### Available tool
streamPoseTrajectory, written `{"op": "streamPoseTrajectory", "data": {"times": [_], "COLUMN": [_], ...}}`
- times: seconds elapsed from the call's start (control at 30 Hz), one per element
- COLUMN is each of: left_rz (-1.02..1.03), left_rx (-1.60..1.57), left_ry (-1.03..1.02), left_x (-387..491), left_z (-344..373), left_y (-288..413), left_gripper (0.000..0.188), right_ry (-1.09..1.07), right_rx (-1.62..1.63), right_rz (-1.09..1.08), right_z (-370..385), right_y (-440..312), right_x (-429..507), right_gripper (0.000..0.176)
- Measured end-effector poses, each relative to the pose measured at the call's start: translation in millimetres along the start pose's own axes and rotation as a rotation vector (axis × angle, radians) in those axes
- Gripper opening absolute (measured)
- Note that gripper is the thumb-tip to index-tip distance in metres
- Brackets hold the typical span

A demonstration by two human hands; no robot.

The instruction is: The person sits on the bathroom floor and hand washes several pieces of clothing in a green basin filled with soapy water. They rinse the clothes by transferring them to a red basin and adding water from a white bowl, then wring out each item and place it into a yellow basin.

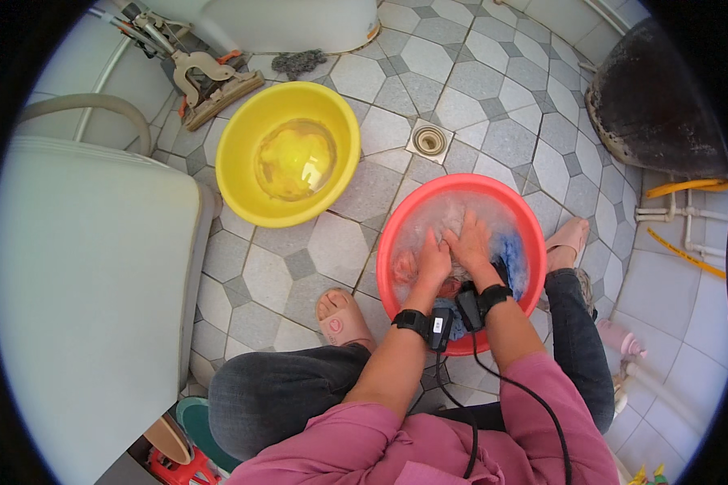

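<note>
In front of me a red plastic basin (pixel 385 242) holds cloudy, sudsy water and wet laundry. My left hand (pixel 434 260) is curled in the basin, gripping a pale wet cloth (pixel 455 213). Right beside it, my right hand (pixel 472 242) presses into the same cloth, fingers pointing away from me and partly sunk in the suds. A blue garment (pixel 512 257) floats along the basin's right side. Reddish-orange cloth (pixel 404 267) shows at the left, and more blue fabric lies under my wrists. Black wrist straps with cabled modules hang over the near rim.
A yellow basin (pixel 230 176) with shallow water stands left of a floor drain (pixel 429 140). A squeeze mop (pixel 218 91) leans at the back left. A white appliance (pixel 97 273) flanks my left; a dark vessel (pixel 655 103) and pipes (pixel 661 213) are right. A pink bottle (pixel 620 338) lies near the wall.
</note>
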State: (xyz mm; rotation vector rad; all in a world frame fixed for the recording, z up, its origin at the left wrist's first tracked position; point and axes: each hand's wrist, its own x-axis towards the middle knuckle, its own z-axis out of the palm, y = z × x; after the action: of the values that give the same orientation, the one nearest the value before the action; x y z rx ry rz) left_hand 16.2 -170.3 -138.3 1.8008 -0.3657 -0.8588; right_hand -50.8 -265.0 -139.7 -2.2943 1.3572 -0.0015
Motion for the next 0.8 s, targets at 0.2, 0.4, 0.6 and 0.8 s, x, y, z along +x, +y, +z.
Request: {"op": "streamPoseTrajectory", "data": {"times": [0.2,0.4,0.6,0.8], "left_rz": [-0.037,-0.555,-0.506,-0.432], "left_rx": [0.108,-1.007,-1.389,-1.098], "left_ry": [0.115,-0.139,-0.383,-0.122], "left_x": [-1,16,11,4], "left_z": [-3,-10,-29,-4], "left_y": [6,36,16,6], "left_gripper": [0.05,0.043,0.035,0.03], "right_ry": [-0.203,0.101,0.102,0.342], "right_rx": [0.01,0.711,0.715,0.587], "right_rz": [0.205,-0.06,-0.206,-0.23], "right_z": [-8,-47,-51,-33], "right_y": [-4,-55,-91,-79], "right_x": [24,-53,-90,-54], "right_gripper": [0.051,0.042,0.026,0.025]}}
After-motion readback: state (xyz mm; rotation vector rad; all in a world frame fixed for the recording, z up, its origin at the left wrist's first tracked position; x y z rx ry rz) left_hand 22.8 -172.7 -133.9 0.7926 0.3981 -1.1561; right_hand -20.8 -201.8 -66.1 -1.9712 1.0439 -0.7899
